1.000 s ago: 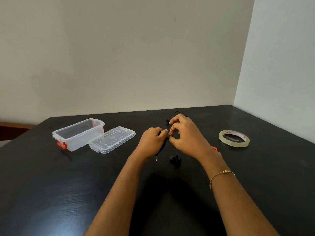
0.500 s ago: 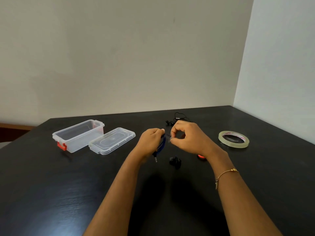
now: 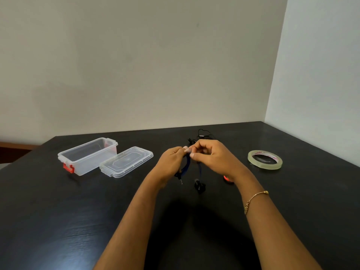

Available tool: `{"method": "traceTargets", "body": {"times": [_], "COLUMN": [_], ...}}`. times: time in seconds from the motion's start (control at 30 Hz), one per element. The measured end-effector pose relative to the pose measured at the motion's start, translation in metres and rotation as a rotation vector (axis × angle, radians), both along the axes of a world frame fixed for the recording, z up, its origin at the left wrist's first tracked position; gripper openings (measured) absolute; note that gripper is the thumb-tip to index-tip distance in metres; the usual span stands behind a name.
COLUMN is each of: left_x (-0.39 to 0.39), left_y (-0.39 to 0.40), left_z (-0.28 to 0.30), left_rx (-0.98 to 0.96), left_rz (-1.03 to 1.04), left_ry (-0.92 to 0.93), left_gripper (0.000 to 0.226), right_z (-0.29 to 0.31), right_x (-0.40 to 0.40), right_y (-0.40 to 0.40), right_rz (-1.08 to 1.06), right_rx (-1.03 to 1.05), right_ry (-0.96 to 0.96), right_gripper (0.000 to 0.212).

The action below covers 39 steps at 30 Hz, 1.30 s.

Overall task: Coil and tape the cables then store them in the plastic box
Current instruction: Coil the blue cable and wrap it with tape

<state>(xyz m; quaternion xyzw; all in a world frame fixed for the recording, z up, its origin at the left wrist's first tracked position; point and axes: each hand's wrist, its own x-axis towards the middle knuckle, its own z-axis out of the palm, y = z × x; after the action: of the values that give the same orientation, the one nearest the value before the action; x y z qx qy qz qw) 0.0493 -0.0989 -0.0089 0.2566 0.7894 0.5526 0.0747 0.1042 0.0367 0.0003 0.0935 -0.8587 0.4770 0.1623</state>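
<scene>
Left hand (image 3: 171, 162) pinching blue cable (image 3: 186, 168) coil, long axis twelve to six; right hand (image 3: 212, 158) pinching its top end. Plastic box (image 3: 87, 155) lying open at nine o'clock, nearer left hand.

The right wrist (image 3: 231, 172) hides most of a small red object (image 3: 227, 179).

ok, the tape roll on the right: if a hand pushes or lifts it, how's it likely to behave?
The tape roll lies flat on the table, so a push probably slides it rather than rolls it. It is a thin ring with a wide open centre, so likely light and easy to hook with a finger. Stood on edge, it could roll.
</scene>
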Motion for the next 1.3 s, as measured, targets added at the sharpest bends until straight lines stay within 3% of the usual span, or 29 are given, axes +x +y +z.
{"method": "traceTargets", "body": {"times": [0.17, 0.33, 0.47, 0.57, 0.73, 0.87, 1.0, 1.2, 1.3], "left_x": [0.0, -0.002, 0.002, 0.003, 0.001, -0.001, -0.003, -0.003, -0.004], "left_y": [0.0, -0.002, -0.001, -0.001, -0.001, 0.002, 0.004, 0.006, 0.006], "left_z": [0.006, 0.009, 0.011, 0.012, 0.01, 0.005, 0.002, 0.001, 0.0], "left_rx": [0.254, 0.436, 0.483, 0.512, 0.404, 0.336, 0.308, 0.286, 0.288], "left_rz": [0.125, 0.148, 0.15, 0.148, 0.225, 0.217, 0.211, 0.215, 0.227], "left_ry": [-0.133, -0.319, -0.275, -0.216, -0.053, 0.068, 0.056, 0.028, 0.023], "left_gripper": [0.032, 0.031, 0.034, 0.031, 0.028, 0.028, 0.027, 0.027, 0.028], "right_z": [-0.001, -0.009, -0.015, -0.017, -0.012, -0.013, -0.008, -0.004, -0.004], "right_x": [-0.006, -0.013, -0.021, -0.022, -0.016, -0.015, -0.014, -0.009, -0.009], "right_y": [-0.007, -0.023, -0.029, -0.03, -0.024, -0.02, -0.017, -0.015, -0.016], "right_rz": [-0.067, -0.101, -0.168, -0.221, -0.253, -0.255, -0.291, -0.179, -0.155], "right_rx": [-0.253, -0.331, -0.467, -0.315, 0.012, 0.243, 0.168, -0.041, -0.09], "right_ry": [-0.008, -0.07, -0.1, -0.011, 0.455, 0.539, 0.559, 0.382, 0.325], "right_gripper": [0.007, 0.009, 0.011, 0.01, 0.008, 0.008, 0.012, 0.015, 0.029]}}
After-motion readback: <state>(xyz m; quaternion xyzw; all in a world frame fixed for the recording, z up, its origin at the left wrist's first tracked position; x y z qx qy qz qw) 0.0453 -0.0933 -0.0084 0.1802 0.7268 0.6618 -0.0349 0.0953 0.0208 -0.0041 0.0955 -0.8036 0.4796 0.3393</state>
